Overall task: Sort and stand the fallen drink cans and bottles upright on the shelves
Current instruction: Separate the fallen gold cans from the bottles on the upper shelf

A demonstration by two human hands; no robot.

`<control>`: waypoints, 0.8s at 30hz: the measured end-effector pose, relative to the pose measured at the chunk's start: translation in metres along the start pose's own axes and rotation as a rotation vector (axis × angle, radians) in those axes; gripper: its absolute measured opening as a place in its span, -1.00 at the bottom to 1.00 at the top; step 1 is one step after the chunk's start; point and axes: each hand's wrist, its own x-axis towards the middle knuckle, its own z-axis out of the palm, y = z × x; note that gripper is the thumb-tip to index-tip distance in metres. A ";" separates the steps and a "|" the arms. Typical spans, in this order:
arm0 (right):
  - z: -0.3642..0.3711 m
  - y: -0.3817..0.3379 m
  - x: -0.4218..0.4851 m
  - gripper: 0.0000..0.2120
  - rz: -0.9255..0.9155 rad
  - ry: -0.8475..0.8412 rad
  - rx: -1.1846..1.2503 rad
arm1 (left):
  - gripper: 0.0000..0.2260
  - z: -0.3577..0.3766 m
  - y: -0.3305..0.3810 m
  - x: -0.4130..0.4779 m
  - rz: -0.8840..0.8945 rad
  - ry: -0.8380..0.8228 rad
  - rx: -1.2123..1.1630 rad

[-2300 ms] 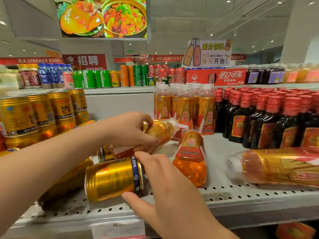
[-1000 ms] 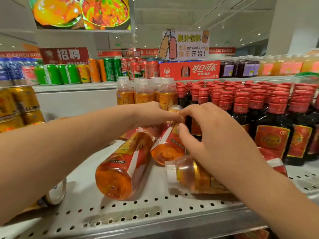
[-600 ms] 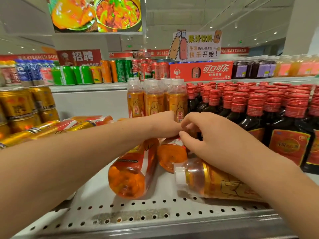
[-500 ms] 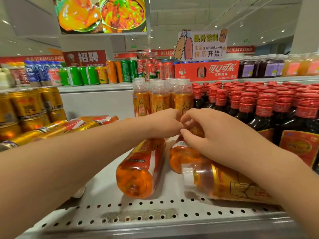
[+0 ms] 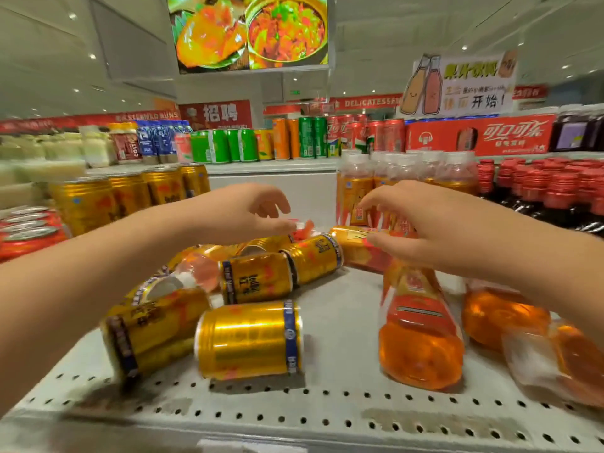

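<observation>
Several gold cans lie on their sides on the perforated shelf (image 5: 327,410); the nearest gold can (image 5: 250,341) is front centre, others (image 5: 256,277) behind it. An orange bottle (image 5: 420,335) lies cap-away to the right, two more fallen bottles (image 5: 503,315) beside it, and another fallen bottle (image 5: 356,246) lies further back. My left hand (image 5: 242,214) hovers above the can pile, fingers loosely curled, holding nothing. My right hand (image 5: 421,223) hovers over the fallen bottles with spread, bent fingers, also holding nothing.
Upright gold cans (image 5: 130,197) stand at back left, red can tops (image 5: 26,227) at far left. Upright orange bottles (image 5: 405,181) and dark red-capped bottles (image 5: 555,197) fill the back right. An upper shelf carries green, orange and red cans (image 5: 294,138).
Both hands have let go of the upright orange bottle and pulled apart. The view has swung left, so the fallen gold cans are now in front.
</observation>
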 end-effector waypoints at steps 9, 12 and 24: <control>0.042 -0.013 0.067 -0.49 0.041 -0.210 -0.071 | -0.55 -0.024 -0.094 -0.019 -0.131 -0.078 0.326; 0.053 -0.009 0.080 -0.45 0.074 -0.265 -0.133 | -0.62 -0.016 -0.113 -0.019 -0.161 -0.095 0.345; 0.079 0.020 0.092 -0.27 0.241 -0.442 -0.227 | -0.58 0.004 -0.116 0.003 -0.208 0.020 0.211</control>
